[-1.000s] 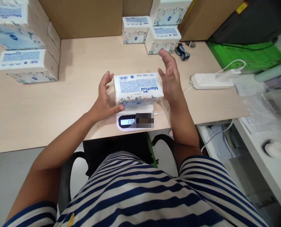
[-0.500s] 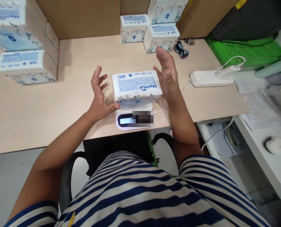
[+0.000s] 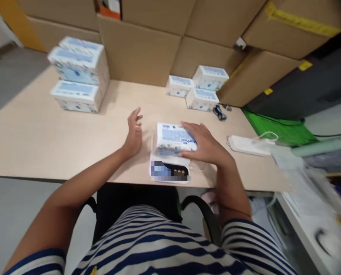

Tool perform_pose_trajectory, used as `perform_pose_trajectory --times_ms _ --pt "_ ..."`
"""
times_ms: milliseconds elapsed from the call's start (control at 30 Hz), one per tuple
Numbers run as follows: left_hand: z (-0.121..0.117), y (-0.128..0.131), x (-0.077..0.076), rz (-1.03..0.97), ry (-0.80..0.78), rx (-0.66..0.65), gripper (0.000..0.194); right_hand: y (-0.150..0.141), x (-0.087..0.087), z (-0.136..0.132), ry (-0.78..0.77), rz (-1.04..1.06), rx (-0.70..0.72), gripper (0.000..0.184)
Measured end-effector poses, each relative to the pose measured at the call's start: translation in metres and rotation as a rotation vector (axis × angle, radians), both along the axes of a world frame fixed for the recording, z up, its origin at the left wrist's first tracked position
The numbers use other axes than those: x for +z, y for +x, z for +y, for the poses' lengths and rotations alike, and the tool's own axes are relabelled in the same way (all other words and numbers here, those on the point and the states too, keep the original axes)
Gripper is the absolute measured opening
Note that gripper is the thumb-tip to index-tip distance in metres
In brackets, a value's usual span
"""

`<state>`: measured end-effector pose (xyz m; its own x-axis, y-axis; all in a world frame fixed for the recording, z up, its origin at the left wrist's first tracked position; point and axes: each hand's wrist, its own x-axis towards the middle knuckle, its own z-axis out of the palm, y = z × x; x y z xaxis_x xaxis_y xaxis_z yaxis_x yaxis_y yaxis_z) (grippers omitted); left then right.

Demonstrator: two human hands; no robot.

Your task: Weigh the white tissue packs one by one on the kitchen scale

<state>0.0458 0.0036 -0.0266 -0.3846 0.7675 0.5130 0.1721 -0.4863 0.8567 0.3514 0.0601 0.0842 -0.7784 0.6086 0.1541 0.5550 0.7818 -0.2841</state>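
Note:
A white tissue pack [image 3: 172, 137] with blue print and a floral edge sits on a small white digital scale [image 3: 170, 160] near the table's front edge. My right hand [image 3: 207, 144] grips the pack's right end, its fingers over the far edge and its thumb along the near side. To the left of the pack, my left hand [image 3: 133, 137] is held in the air, open and holding nothing. The scale's display is blurred out, so no reading shows.
Stacked tissue packs [image 3: 78, 93] stand at the table's left; several more [image 3: 202, 100] are at the back, before cardboard boxes [image 3: 142, 49]. A dark strap-like item [image 3: 219, 113] lies beside them. A white power strip [image 3: 248, 146] is at the right.
My right hand has closed on the pack's right end after hovering beside it. My left hand has moved away from the pack's left side. The camera view has tilted up, showing more boxes.

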Motion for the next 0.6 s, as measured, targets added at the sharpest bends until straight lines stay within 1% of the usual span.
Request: perform_pose_trajectory --times_ms 67,133,167,233,267,333,400,467,500,567,600 --pt "-0.003 0.004 0.012 -0.192 -0.078 0.074 0.092 -0.017 0.011 0.003 0.048 -0.109 0.068 0.104" --pt "-0.004 0.006 0.023 -0.504 -0.249 0.157 0.077 -0.036 0.028 0.009 0.093 -0.156 0.131 0.096" --pt "-0.005 0.006 0.028 -0.661 -0.342 0.176 0.073 -0.047 0.039 0.012 0.127 -0.156 0.15 0.092" --pt "-0.006 0.007 0.036 -0.889 -0.478 0.172 0.065 -0.076 0.063 0.02 0.236 -0.126 0.153 0.088" --pt "-0.006 0.008 0.038 -0.937 -0.51 0.152 0.062 -0.094 0.074 0.024 0.292 -0.102 0.149 0.089" --pt "-0.008 0.009 0.04 -0.919 -0.525 0.123 0.053 -0.142 0.093 0.03 0.346 -0.061 0.166 0.097" --pt "-0.009 0.011 0.04 -0.84 -0.537 0.129 0.044 -0.202 0.104 0.033 0.28 -0.039 0.226 0.107" --pt "-0.009 0.013 0.04 -0.771 -0.545 0.144 0.038 -0.265 0.107 0.033 0.162 -0.039 0.272 0.112" --pt "-0.01 0.013 0.04 -0.751 -0.548 0.149 0.037 -0.295 0.106 0.032 0.107 -0.052 0.28 0.111" --pt "-0.01 0.013 0.041 -0.726 -0.543 0.149 0.035 -0.346 0.101 0.027 0.063 -0.092 0.253 0.105" --pt "-0.01 0.013 0.04 -0.71 -0.537 0.149 0.033 -0.365 0.098 0.025 0.068 -0.116 0.233 0.102"
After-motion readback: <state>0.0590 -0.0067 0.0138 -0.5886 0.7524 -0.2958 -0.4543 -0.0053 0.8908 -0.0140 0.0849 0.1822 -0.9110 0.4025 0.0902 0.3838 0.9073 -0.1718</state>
